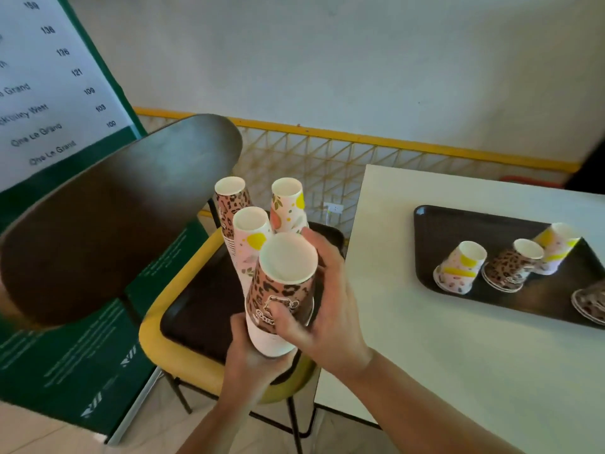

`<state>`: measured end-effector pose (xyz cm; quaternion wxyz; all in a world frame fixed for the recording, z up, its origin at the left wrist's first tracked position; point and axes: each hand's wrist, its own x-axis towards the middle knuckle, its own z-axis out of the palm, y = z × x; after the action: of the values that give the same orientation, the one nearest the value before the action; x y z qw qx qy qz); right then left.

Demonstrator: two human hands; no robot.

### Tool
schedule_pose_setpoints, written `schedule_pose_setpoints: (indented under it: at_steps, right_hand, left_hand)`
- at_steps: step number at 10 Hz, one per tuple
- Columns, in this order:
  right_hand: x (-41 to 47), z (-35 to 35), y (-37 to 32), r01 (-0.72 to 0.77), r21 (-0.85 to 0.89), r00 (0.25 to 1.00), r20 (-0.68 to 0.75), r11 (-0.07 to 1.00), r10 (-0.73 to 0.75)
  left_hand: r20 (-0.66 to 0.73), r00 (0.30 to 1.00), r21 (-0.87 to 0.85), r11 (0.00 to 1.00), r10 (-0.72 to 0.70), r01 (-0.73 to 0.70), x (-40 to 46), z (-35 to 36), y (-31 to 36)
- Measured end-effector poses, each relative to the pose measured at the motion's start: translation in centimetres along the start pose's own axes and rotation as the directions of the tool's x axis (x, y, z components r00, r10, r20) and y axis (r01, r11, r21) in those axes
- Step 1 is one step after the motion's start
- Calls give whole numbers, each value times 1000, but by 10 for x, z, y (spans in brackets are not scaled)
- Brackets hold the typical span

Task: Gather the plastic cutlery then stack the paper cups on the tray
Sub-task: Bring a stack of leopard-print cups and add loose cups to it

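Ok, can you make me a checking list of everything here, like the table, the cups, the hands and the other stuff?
Surface: white table, bare in front; a dark tray sits on it.
Job's things: cup stacks upside down on that tray; three tall stacks on the chair tray; no cutlery seen.
Clutter: nothing seen.
Grippers: left hand holds the bottom of a leopard stack; right hand grips its side.
Cables: a wall socket and cord behind the chair.
Surroundings: yellow fence, grey wall, green sign.
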<state>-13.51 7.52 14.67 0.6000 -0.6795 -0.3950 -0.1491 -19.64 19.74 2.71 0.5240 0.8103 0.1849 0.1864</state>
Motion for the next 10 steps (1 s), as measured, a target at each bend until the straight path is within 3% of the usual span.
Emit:
schedule_pose_setpoints:
  at_steps: [3, 5, 10]
  right_hand:
    - [-8, -139, 5, -157, -21, 970, -191, 987, 150]
    - [-24, -226, 17, -289, -159, 936, -256, 944, 243]
    - [-37, -345, 58, -567, -187, 813, -286, 802, 507]
  left_hand:
    - [195, 978, -104, 993, 75, -55, -31, 122, 92]
    - [302, 946, -139, 987, 120, -81, -52, 205, 132]
    - [507, 855, -101, 992, 113, -72, -33, 315, 164]
